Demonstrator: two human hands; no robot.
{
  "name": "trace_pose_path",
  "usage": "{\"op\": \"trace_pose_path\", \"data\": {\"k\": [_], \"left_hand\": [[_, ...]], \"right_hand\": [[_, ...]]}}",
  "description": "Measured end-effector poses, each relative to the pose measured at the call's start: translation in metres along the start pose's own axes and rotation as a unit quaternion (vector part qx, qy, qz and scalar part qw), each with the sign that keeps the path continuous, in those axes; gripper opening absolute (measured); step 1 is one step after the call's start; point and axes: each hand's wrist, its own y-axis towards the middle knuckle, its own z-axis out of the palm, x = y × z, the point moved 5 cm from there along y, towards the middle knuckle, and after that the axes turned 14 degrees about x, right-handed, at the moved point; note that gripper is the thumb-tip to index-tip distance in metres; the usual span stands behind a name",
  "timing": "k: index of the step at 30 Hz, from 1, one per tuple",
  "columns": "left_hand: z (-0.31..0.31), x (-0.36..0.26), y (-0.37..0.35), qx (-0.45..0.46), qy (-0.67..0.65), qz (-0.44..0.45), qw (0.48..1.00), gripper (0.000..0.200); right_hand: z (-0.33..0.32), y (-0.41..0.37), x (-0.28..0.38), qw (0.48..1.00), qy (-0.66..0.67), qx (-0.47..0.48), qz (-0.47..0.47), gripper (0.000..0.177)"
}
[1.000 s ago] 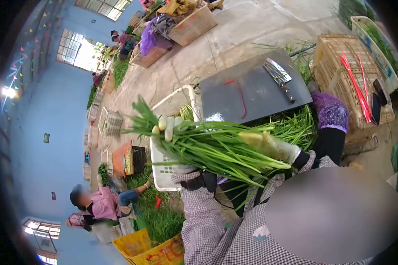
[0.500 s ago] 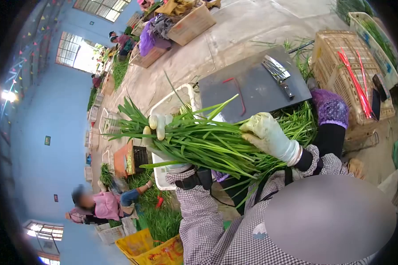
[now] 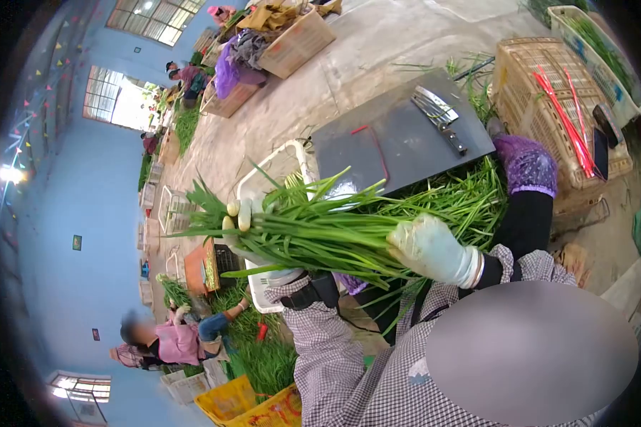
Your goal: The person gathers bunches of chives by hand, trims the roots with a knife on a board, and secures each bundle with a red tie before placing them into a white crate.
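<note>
A long bunch of green chives (image 3: 320,231) lies across both my gloved hands in front of my body. My left hand (image 3: 246,231) wraps round one end, its pale fingertips showing over the leaves. At the other end my right hand (image 3: 431,249) is closed on the stalks. More loose chives (image 3: 477,203) lie behind the right hand, beside the dark board (image 3: 345,153). On this board are a cleaver (image 3: 438,117) and a thin red strip (image 3: 381,149). A white basket (image 3: 263,299) stands under my left hand.
A beige crate (image 3: 513,78) at the right bears red strips (image 3: 559,117) and a phone (image 3: 600,160). Another crate (image 3: 630,103) holds greens. At lower left, a person in pink (image 3: 178,341) sits near a yellow crate (image 3: 228,402). Crates with cloths (image 3: 295,46) stand farther back.
My right hand has closed more tightly round the stalks, its fingers now curled into a fist. The left hand keeps its hold, and the view has shifted slightly.
</note>
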Motion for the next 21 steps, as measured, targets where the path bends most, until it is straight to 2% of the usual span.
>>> {"op": "trace_pose_path", "data": {"k": [3, 4, 5, 7, 9, 11, 12, 15, 16, 17, 19, 20, 21], "left_hand": [[-0.001, -0.001, -0.002, 0.013, -0.018, -0.007, 1.000, 0.020], [0.005, 0.001, -0.003, -0.018, 0.003, 0.007, 1.000, 0.016], [0.008, 0.001, -0.002, -0.019, 0.003, 0.008, 1.000, 0.016], [0.020, 0.000, 0.001, 0.047, -0.008, 0.001, 0.999, 0.017], [0.027, 0.003, 0.006, 0.065, -0.027, 0.001, 0.997, 0.022], [0.027, 0.001, 0.010, 0.188, -0.037, -0.037, 0.981, 0.021], [0.039, 0.007, 0.013, 0.167, -0.037, -0.023, 0.985, 0.020], [0.052, 0.002, 0.018, 0.189, -0.037, -0.029, 0.981, 0.019], [0.052, -0.003, 0.020, 0.224, -0.040, -0.038, 0.973, 0.019], [0.061, -0.003, 0.022, 0.159, 0.000, -0.006, 0.987, 0.024], [0.060, -0.014, 0.033, 0.280, -0.037, -0.060, 0.957, 0.036], [0.071, -0.010, 0.039, 0.310, -0.050, -0.046, 0.948, 0.045], [0.062, -0.012, 0.031, 0.248, -0.045, -0.043, 0.967, 0.040]], "right_hand": [[0.011, -0.008, 0.011, 0.993, -0.062, 0.099, -0.035, 0.025], [-0.012, -0.007, 0.013, 0.991, 0.000, 0.125, -0.053, 0.034], [-0.034, -0.005, 0.009, 0.991, 0.000, 0.126, -0.054, 0.034], [-0.070, 0.001, -0.011, 0.989, -0.077, 0.128, -0.009, 0.040], [-0.108, 0.019, -0.038, 0.999, 0.006, 0.000, 0.034, 0.042], [-0.111, 0.041, -0.056, 0.977, 0.013, -0.178, -0.115, 0.042], [-0.099, 0.053, -0.074, 0.970, 0.181, -0.153, -0.050, 0.036], [-0.078, 0.040, -0.071, 0.976, 0.110, -0.180, -0.054, 0.034], [-0.067, 0.029, -0.067, 0.981, 0.062, -0.157, -0.098, 0.035], [-0.056, 0.022, -0.065, 0.981, 0.067, -0.154, -0.101, 0.035], [-0.035, 0.011, -0.063, 0.989, 0.028, -0.134, -0.061, 0.037], [-0.031, 0.008, -0.062, 0.986, 0.003, -0.156, -0.055, 0.035], [-0.025, 0.008, -0.066, 0.986, 0.002, -0.158, -0.044, 0.035]]}}
